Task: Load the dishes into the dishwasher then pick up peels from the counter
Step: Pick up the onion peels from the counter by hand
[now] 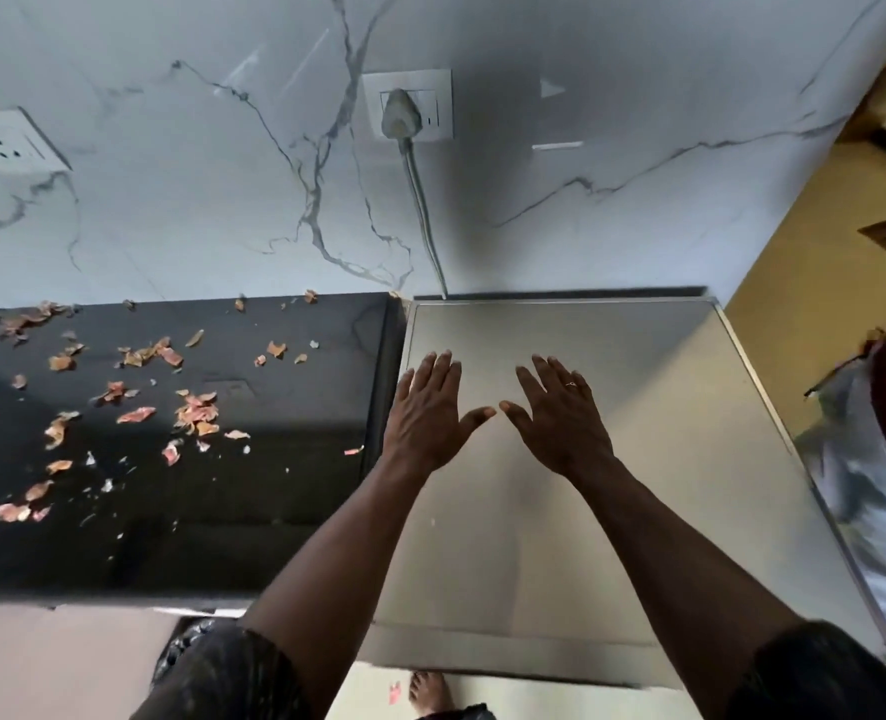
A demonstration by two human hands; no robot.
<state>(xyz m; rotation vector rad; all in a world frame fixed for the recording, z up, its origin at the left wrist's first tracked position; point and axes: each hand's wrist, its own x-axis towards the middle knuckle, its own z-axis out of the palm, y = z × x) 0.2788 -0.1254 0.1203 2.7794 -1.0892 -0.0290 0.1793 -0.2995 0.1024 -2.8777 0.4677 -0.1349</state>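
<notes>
Peels [191, 413]: orange-pink scraps strewn over the left and middle of the counter. They lie thickest near the middle, with a loose line along the back edge by the wall. A few sit close to the counter's right edge, and none is touched by a hand.
Counter [274, 511]: black and glossy. Its right edge butts against the dishwasher.
Dishwasher [612, 511]: only its flat steel top shows, set just right of the counter with its back edge at the wall.
Left hand [425, 413]: palm down over the left part of the steel top, near the edge shared with the counter. The fingers are straight and spread and grip nothing. Whether it rests on the metal or hangs just above it cannot be told.
Right hand [560, 423]: palm down beside the left hand, thumb tips nearly meeting. The fingers are straight and fanned, holding nothing. Contact with the top is likewise unclear.
Ring [570, 384]: on a finger of the right hand.
Wall [171, 200]: white marble with grey veins, behind both surfaces.
Plug [400, 114]: seated in a wall socket above the top's back-left corner.
Cord [423, 210]: hangs from the plug down to that back edge.
Second socket [12, 140]: on the wall at far left, above the counter.
Foot [428, 691]: bare, on the floor below the top's front edge.
Right margin: blurred maroon and white cloth, too unclear to name.
</notes>
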